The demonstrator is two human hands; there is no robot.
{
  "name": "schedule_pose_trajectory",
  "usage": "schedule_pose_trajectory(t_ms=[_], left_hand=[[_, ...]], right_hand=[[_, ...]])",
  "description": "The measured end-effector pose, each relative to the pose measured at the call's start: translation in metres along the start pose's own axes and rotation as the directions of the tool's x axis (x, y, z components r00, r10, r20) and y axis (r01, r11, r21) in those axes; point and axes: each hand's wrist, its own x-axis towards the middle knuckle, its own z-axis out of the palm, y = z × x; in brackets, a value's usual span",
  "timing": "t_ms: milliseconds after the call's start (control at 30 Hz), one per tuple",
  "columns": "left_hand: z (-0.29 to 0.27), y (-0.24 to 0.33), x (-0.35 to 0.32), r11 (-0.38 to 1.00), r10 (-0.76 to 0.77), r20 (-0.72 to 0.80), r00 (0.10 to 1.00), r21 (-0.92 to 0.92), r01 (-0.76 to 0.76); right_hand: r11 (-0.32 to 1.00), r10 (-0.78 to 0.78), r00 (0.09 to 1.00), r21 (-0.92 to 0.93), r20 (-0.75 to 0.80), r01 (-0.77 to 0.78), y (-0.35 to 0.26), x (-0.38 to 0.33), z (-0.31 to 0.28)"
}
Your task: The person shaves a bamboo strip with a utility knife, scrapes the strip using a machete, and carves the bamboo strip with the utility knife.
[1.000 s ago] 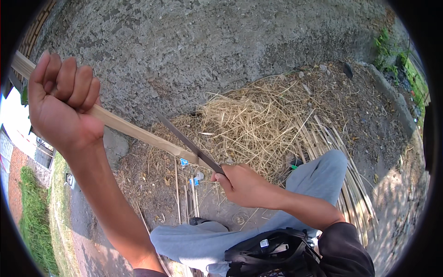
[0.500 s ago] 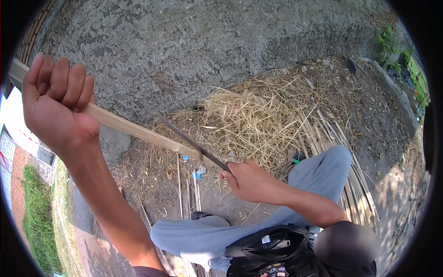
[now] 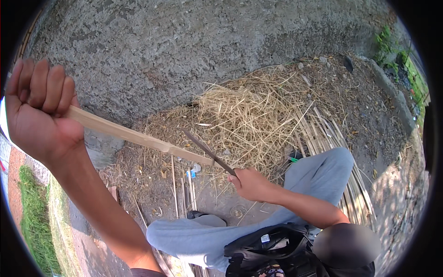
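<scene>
My left hand (image 3: 44, 115) is raised at the far left, fingers closed around a long pale bamboo strip (image 3: 124, 132). From that fist the strip slants down to the right, with a knot partway along it. A dark, narrow-bladed knife (image 3: 205, 150) is gripped in my right hand (image 3: 256, 184), near the middle. Its blade lies across the strip close to the strip's lower right end, its tip pointing up and left. The knife's handle is hidden inside my fingers.
Pale shavings (image 3: 249, 113) are heaped against a rough grey wall (image 3: 194, 46). A bundle of cut strips (image 3: 353, 184) lies beyond my bent knee (image 3: 323, 171), and thinner strips (image 3: 175, 194) lie near my other leg. A black bag (image 3: 277, 244) rests at my lap.
My left hand has moved left with the bamboo strip. The knife blade has swung a little steeper and sits closer to the strip's right end; my right hand has barely moved.
</scene>
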Motion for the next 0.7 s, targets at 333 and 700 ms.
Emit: schedule_pose_trajectory(t_ms=[333,700], left_hand=[[-0.001,-0.003,-0.009,0.998,0.043,-0.095,0.995,0.058,-0.038],[0.003,0.0,0.0,0.982,0.105,-0.203,0.974,0.173,-0.07]], right_hand=[[0.824,0.553,0.793,-0.027,0.255,-0.566,0.172,0.024,0.08],[0.925,0.357,0.918,-0.204,0.173,-0.321,0.191,0.026,0.107]])
